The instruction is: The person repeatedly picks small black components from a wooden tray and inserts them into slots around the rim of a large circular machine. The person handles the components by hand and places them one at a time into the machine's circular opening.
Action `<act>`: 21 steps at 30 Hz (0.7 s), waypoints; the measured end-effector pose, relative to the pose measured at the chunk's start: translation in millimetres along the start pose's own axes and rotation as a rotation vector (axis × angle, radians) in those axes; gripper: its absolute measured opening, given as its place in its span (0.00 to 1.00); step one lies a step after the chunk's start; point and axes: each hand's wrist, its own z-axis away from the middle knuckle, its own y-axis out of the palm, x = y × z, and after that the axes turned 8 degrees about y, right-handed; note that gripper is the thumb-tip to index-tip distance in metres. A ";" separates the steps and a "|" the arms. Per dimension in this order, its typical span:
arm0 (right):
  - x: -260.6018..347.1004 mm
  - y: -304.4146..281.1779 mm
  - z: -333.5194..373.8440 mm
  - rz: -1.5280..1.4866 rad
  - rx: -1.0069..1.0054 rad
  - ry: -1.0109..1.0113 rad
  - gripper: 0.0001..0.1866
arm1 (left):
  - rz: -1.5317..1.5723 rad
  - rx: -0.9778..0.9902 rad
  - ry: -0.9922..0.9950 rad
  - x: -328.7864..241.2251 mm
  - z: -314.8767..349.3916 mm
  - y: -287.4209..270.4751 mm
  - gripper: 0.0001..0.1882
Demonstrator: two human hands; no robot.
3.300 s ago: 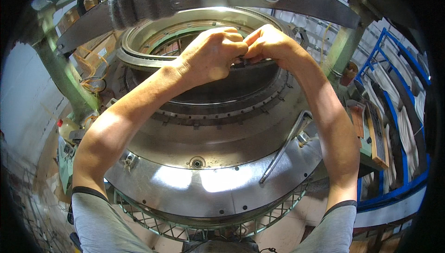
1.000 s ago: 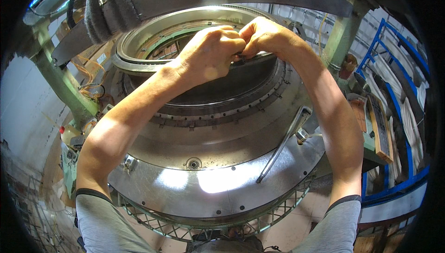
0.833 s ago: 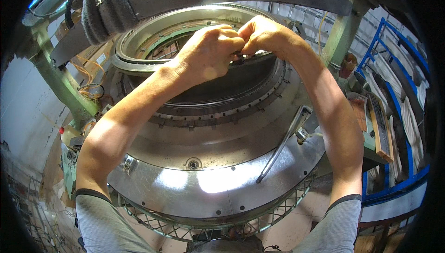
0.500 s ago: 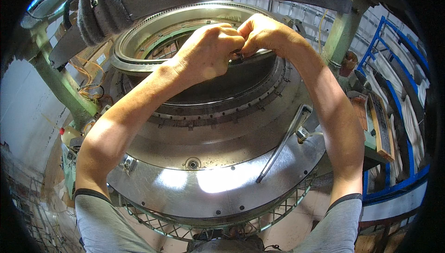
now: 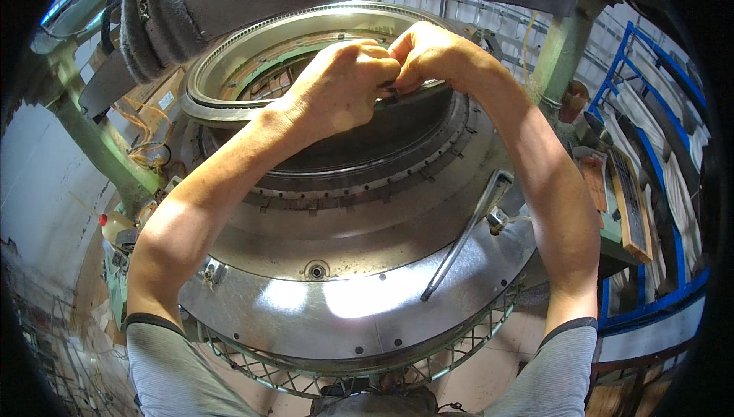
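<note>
Both hands are up at the near edge of the toothed metal ring (image 5: 229,58) atop the big circular machine: left hand (image 5: 336,88) curled tight, right hand (image 5: 428,54) pinching, fingertips meeting on a small dark part (image 5: 391,87) too hidden to identify. Lower down, a long metal lever (image 5: 466,233) lies on the machine's shiny skirt (image 5: 344,318).

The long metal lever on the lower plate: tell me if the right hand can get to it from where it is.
Probably yes. The right hand is up at the top ring, fingers pinched against the left hand. The metal lever lies bare on the shiny plate, just inside the right forearm, with nothing covering it.
</note>
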 end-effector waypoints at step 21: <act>-6.5 -4.9 -2.9 -0.031 0.041 -0.021 0.10 | 0.001 0.013 0.002 -1.3 -3.2 0.3 0.08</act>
